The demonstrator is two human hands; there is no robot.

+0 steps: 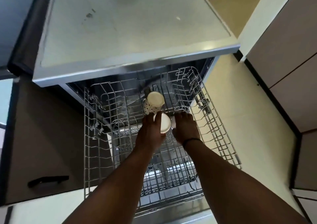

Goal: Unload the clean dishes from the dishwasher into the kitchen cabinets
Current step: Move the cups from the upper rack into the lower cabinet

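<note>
The dishwasher's upper wire rack (221, 129) is pulled out toward me. An upside-down white cup with dark dots (154, 103) stands in the rack's middle. Just nearer to me sits a second upside-down white cup (165, 123). My left hand (150, 132) grips this nearer cup from the left, thumb along its side. My right hand (186, 129) reaches down on the cup's right; its fingertips are hidden among the wires and a small white object, so I cannot tell whether it holds anything. A dark band circles my right wrist.
The grey countertop (130, 35) overhangs the dishwasher opening. A brown cabinet door with a black handle (48, 181) is at the left. Beige cabinet fronts (291, 69) stand at the right across a pale floor. The lower rack (171, 186) shows beneath.
</note>
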